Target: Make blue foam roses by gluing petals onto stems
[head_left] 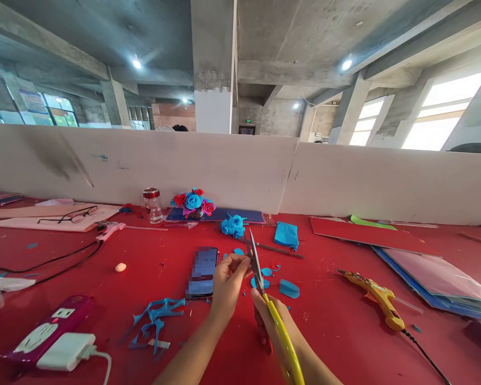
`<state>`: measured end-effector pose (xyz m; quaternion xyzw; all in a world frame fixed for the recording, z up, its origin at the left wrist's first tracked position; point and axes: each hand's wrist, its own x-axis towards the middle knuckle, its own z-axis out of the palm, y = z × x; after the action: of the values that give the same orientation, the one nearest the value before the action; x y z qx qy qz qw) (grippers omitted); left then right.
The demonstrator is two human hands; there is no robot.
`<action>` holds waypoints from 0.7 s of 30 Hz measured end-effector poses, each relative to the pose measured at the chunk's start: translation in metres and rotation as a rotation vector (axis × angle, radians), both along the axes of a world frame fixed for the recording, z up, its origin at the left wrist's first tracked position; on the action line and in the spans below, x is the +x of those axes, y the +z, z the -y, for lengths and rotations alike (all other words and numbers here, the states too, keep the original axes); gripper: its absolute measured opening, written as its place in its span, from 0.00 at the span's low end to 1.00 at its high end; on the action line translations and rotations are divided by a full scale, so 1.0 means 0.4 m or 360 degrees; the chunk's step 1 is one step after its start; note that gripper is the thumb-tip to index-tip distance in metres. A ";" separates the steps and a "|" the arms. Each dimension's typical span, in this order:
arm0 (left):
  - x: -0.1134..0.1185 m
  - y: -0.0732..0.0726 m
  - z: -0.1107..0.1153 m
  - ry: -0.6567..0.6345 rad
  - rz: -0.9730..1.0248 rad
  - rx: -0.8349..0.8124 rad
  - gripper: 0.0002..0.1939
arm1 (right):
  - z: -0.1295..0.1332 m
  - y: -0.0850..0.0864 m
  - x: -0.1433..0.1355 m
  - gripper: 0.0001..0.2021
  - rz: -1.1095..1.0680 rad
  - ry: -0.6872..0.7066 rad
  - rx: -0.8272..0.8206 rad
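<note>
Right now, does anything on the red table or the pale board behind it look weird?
Yes: a dark, brownish smear marks the long, pale partition, mostly clean elsewhere. Thin blue strips also lie tangled on the red tabletop, left of the yellow-handled metal scissors, unlike the squarish blue stack farther back.

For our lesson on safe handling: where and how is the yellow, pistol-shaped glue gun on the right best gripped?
Probably around the thick yellow handle, where the black cord leaves, from the near right: the glue gun lies flat, nozzle pointing far left.
</note>
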<state>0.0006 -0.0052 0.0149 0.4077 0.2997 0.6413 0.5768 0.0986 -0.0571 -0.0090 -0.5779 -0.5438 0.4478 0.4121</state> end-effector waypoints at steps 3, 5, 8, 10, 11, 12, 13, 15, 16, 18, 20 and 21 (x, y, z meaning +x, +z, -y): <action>0.005 -0.002 -0.008 0.0017 0.0035 -0.0052 0.11 | -0.012 0.000 0.004 0.25 0.0148 0.0023 0.0005; 0.007 -0.004 -0.013 0.0026 0.0048 -0.0064 0.11 | -0.016 0.005 0.007 0.25 0.0196 0.0034 -0.0001; 0.008 -0.009 -0.019 0.0054 0.0038 -0.0045 0.12 | -0.020 0.011 0.008 0.25 0.0231 0.0048 0.0024; 0.008 -0.013 -0.024 0.0064 0.0028 -0.0025 0.12 | -0.024 0.010 0.006 0.24 0.0236 0.0036 0.0040; 0.007 -0.015 -0.026 0.0063 0.0021 -0.0015 0.12 | -0.027 0.007 0.005 0.23 0.0237 0.0016 0.0058; 0.007 -0.016 -0.027 0.0058 0.0014 -0.0005 0.12 | -0.030 0.001 0.004 0.22 0.0237 -0.0003 0.0088; 0.007 -0.016 -0.029 0.0051 0.0011 0.0006 0.12 | -0.034 -0.005 0.004 0.21 0.0236 -0.0033 0.0124; 0.007 -0.017 -0.029 0.0028 -0.0002 0.0040 0.11 | -0.042 -0.023 0.004 0.19 0.0212 -0.0112 0.0177; 0.007 -0.017 -0.027 0.0018 -0.0015 0.0063 0.11 | -0.045 -0.032 0.005 0.19 0.0190 -0.0151 0.0174; 0.009 -0.018 -0.023 -0.0005 -0.0040 0.0093 0.10 | -0.048 -0.048 0.007 0.19 0.0120 -0.0189 0.0108; 0.010 -0.019 -0.019 -0.0025 -0.0029 0.0083 0.10 | -0.044 -0.053 0.012 0.19 0.0031 -0.0207 0.0040; 0.010 -0.021 -0.017 -0.0032 -0.0001 0.0067 0.10 | -0.040 -0.050 0.017 0.19 -0.0019 -0.0223 0.0024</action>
<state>0.0048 0.0018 0.0066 0.4230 0.2821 0.6417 0.5743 0.1056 -0.0413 -0.0289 -0.6087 -0.5030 0.4171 0.4501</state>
